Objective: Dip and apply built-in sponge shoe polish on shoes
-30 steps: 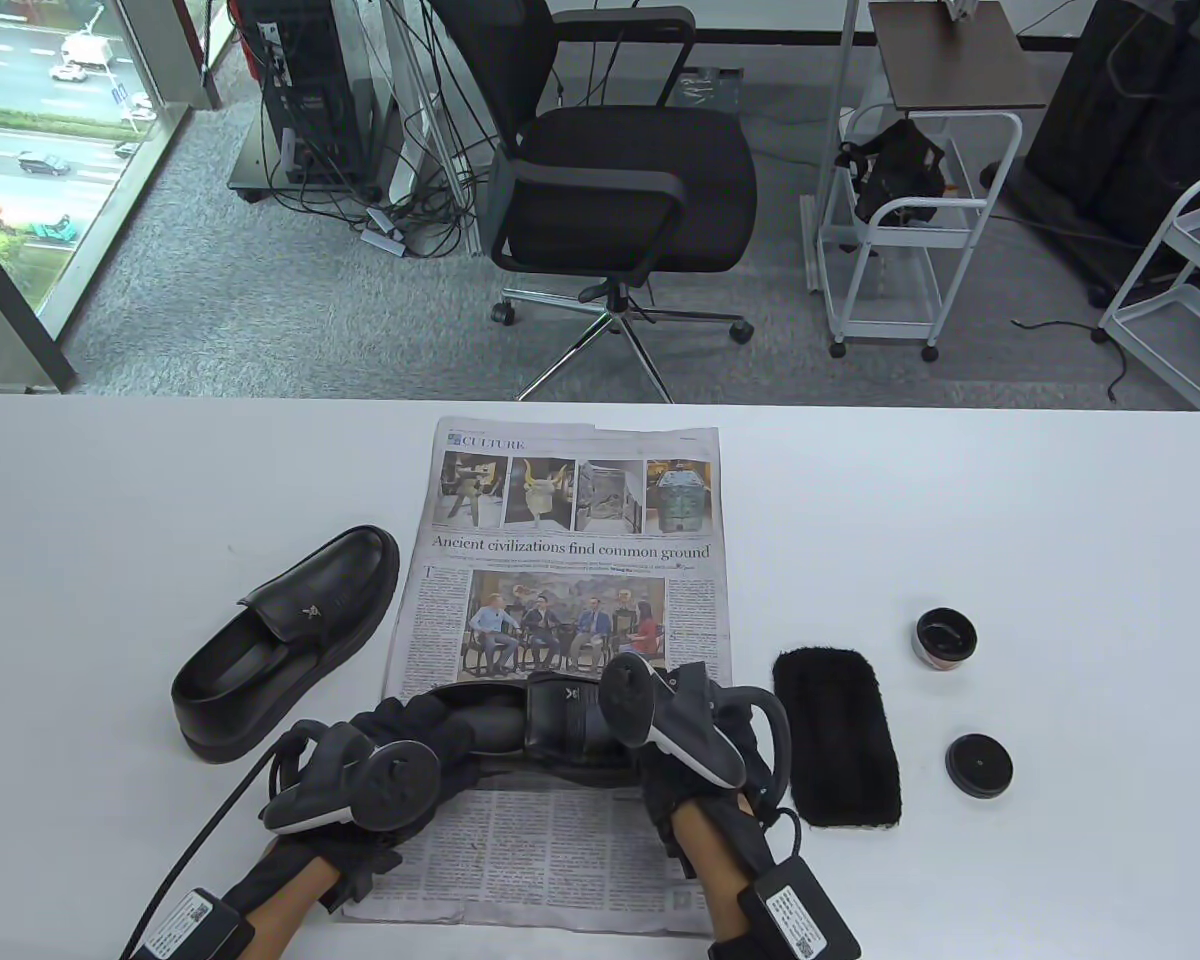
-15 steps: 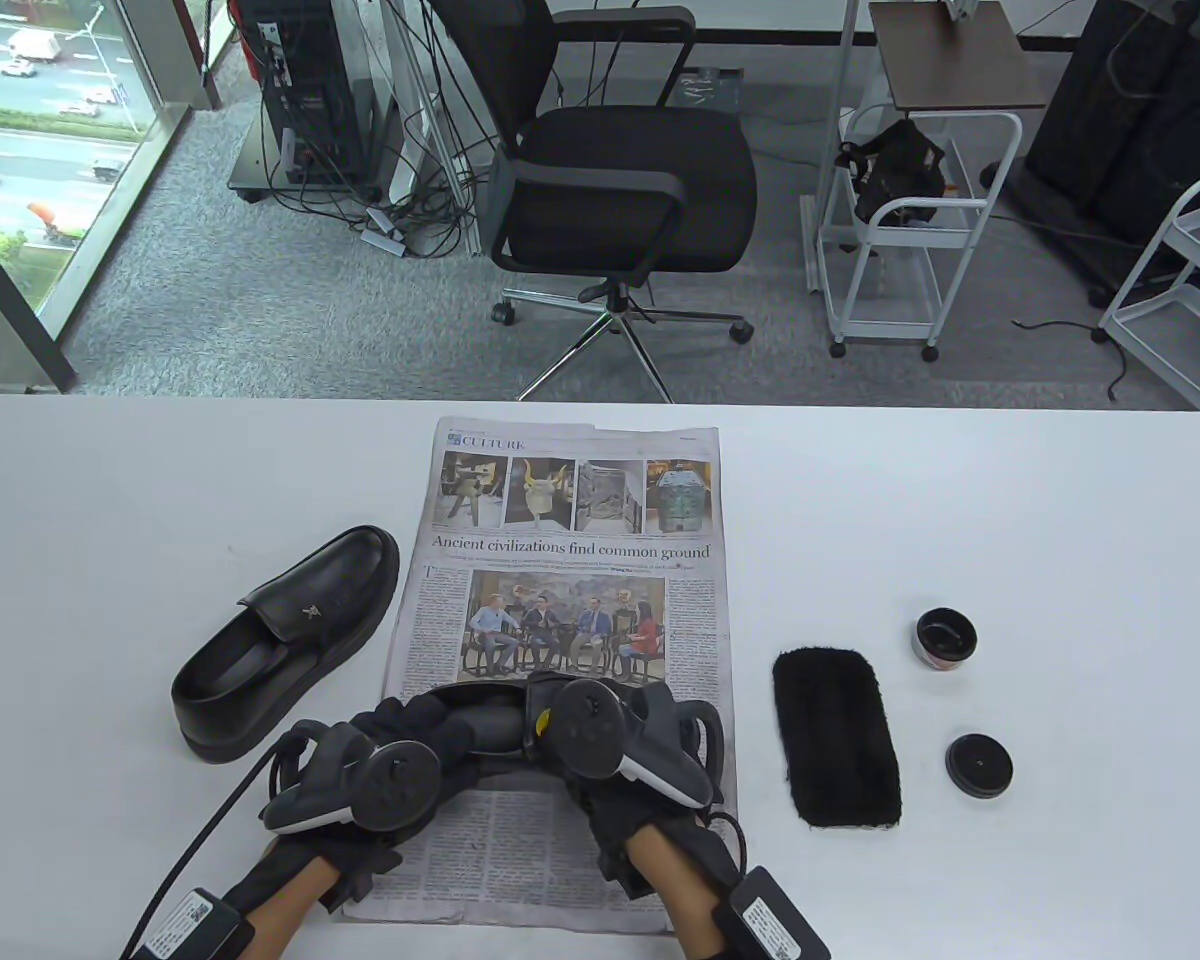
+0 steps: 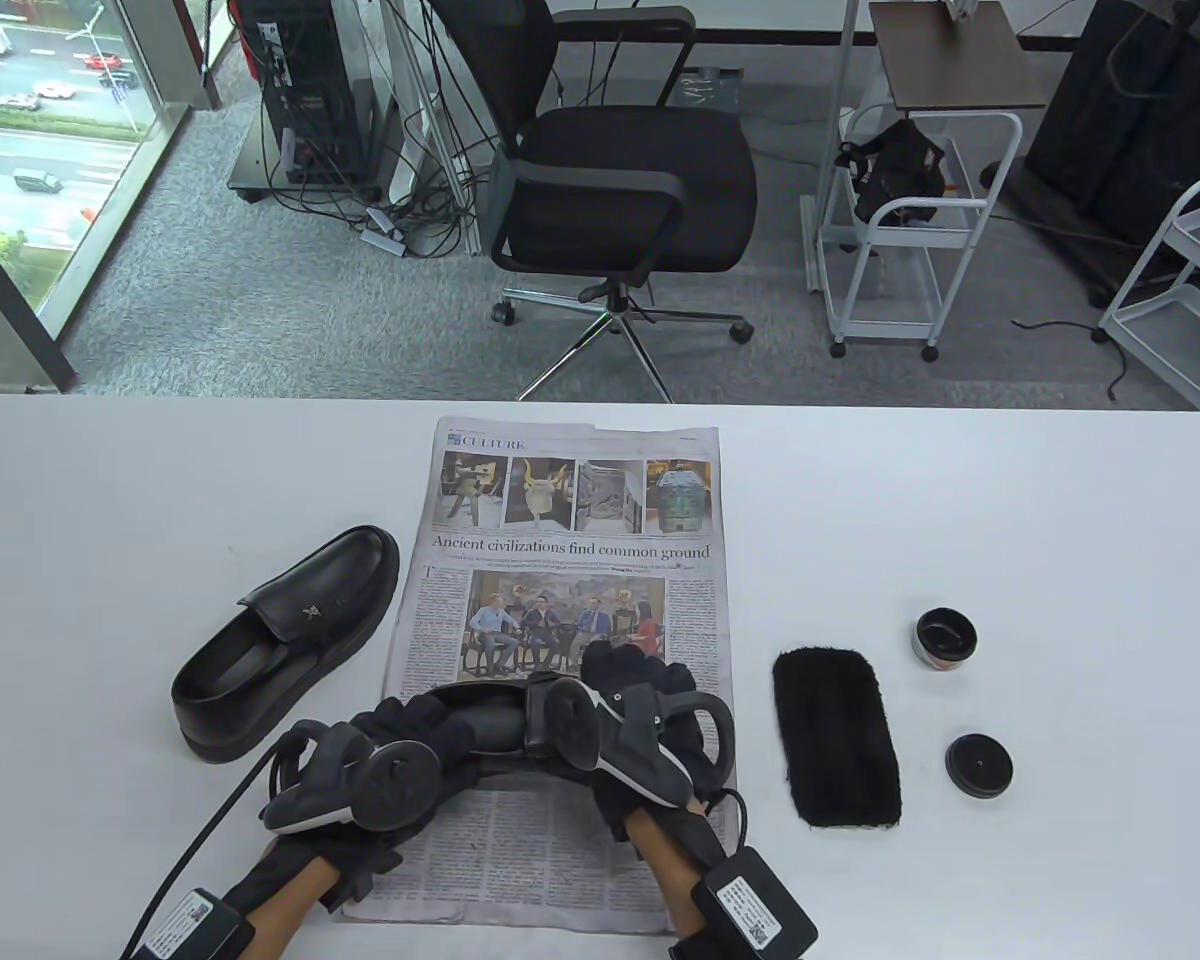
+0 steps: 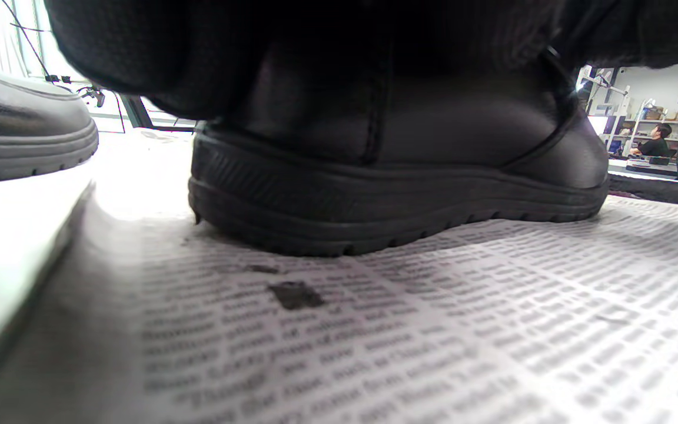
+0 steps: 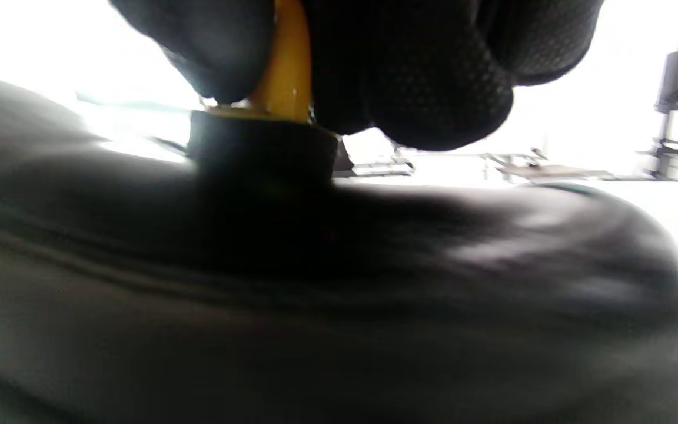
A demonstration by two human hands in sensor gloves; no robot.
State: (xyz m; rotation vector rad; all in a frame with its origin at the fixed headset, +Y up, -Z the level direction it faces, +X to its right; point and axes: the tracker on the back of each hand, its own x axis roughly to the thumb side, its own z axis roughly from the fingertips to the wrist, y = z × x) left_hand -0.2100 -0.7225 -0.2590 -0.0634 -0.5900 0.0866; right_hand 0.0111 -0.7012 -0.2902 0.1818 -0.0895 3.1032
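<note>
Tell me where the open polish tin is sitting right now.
In the table view the open polish tin sits on the white table at the right, just beyond its loose lid and right of the black brush pad.

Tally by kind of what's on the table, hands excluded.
Black leather loafers: 2, one off the paper, one on it under the hands
Newspaper sheet: 1
Black fuzzy buffing pad: 1
Open round polish tin: 1
Black round lid: 1
Yellow-handled sponge applicator in the right hand: 1
Total: 7
</note>
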